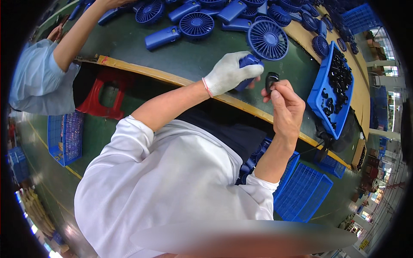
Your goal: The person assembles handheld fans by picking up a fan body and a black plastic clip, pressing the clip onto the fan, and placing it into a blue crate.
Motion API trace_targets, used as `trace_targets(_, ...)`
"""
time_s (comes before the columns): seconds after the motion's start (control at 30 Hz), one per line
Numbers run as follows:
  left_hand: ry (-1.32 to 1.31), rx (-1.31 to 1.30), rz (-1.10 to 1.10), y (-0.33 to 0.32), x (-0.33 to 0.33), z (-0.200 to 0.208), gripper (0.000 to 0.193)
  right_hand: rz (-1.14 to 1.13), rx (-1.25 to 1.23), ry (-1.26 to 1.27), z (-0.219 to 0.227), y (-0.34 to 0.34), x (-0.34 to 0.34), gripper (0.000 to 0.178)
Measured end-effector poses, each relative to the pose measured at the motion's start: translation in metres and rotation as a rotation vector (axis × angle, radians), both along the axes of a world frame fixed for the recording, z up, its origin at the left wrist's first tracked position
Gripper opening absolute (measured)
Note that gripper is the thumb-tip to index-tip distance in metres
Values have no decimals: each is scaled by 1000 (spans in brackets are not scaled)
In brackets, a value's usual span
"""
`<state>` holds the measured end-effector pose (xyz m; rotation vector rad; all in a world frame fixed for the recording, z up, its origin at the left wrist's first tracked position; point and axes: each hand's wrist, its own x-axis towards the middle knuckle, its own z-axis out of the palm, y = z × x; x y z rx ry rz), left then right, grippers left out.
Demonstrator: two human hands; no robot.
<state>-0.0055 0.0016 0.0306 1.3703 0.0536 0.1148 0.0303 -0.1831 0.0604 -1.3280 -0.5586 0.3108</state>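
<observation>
My left hand, in a white glove, is wrapped round the handle of a blue handheld fan. The fan's round grille tilts up and to the right, above the green tabletop. Bare, my right hand pinches a small glossy black plastic part between thumb and fingers. That part is held just right of the fan handle, apart from it. Its far side and the fan handle's underside are hidden from me.
Several more blue fans lie across the far side of the table. At the right stands a blue tray of small black parts. A co-worker's arm reaches in at the left. Below are a red stool and blue crates.
</observation>
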Motion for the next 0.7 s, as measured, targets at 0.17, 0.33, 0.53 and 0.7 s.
trace_targets(0.17, -85, 116, -18, 0, 2, -12, 48, 98, -189, -105, -1, 9, 7, 9)
trace_targets(0.33, -106, 530, 64, -4, 4, -9, 54, -9, 5, 87, -28, 9, 12, 10)
trace_targets(0.53, -150, 222, 114, 3, 8, -15, 36, -244, -513, -588, -7, 10, 1, 10)
trace_targets(0.7, -231, 339, 119, -2, 5, -14, 43, -323, -669, -782, -12, 16, -7, 11)
